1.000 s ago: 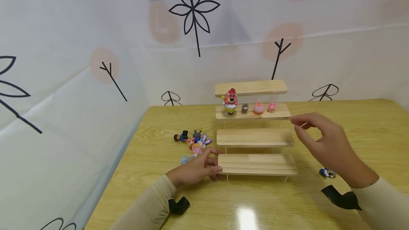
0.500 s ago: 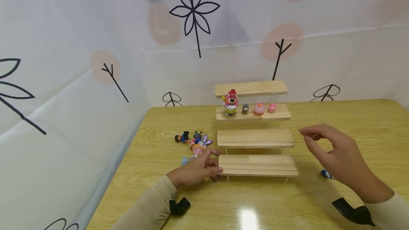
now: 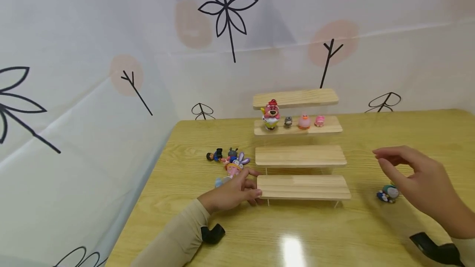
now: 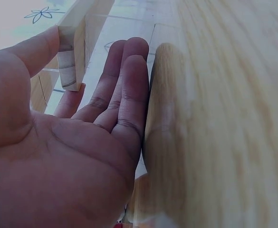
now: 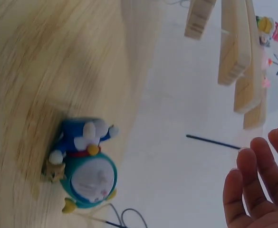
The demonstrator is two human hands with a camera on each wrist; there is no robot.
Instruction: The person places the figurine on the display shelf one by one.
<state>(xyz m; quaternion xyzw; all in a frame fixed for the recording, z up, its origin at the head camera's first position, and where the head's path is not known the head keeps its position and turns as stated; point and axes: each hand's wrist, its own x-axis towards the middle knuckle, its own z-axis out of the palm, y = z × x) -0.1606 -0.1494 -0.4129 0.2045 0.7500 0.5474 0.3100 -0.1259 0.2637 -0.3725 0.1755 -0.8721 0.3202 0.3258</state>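
A tiered wooden display shelf (image 3: 302, 187) stands on the table. My left hand (image 3: 231, 192) grips the left end of its lowest board; in the left wrist view, the thumb and a finger pinch a board end (image 4: 71, 57). My right hand (image 3: 423, 178) hovers right of the shelf, holding nothing, thumb and forefinger loosely bent. Under it lies a blue-and-white figurine with a teal hood (image 5: 90, 166). The second-highest board carries a pink bear figurine (image 3: 271, 114), a small grey figurine (image 3: 288, 122), a pink duck figurine (image 3: 304, 122) and a small pink figurine (image 3: 319, 121).
Left of the shelf, several toy figurines (image 3: 233, 169) lie close together, partly hidden by my left hand. A patterned white cloth (image 3: 148, 52) hangs behind and along the left of the wooden table (image 3: 178, 234).
My right hand has moved right and slightly down, away from the shelf, uncovering more of the teal-hooded figurine. The left hand keeps its grip on the lowest board.
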